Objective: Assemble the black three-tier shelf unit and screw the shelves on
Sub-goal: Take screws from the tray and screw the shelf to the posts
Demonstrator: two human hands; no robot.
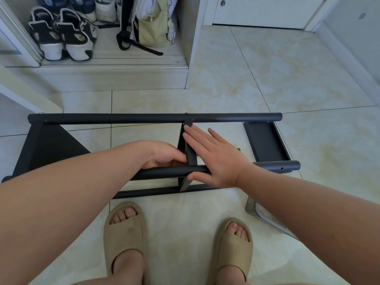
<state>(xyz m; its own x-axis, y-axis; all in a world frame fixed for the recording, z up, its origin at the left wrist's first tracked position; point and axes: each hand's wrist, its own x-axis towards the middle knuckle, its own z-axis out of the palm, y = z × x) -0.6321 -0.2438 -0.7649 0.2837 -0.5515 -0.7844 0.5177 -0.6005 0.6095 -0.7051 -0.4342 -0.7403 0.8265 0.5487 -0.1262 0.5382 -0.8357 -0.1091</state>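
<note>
The black shelf unit lies on its side on the tiled floor, with a far pole (144, 117) and a near pole (162, 172) running left to right. A triangular shelf (51, 149) is fixed at the left end. The middle shelf (190, 145) stands edge-on between the poles. My left hand (164, 156) curls its fingers against the middle shelf's left face, just above the near pole. My right hand (213, 157) lies flat with straight fingers on that shelf's right face, thumb at the near pole. A loose third shelf (265, 140) lies on the floor to the right.
An open white cupboard (185, 64) at the back holds sneakers (61, 36) and a green bag (154, 23). A metal bracket-like part (267, 219) lies on the floor at my right. My feet in beige slides (125, 237) stand just before the unit.
</note>
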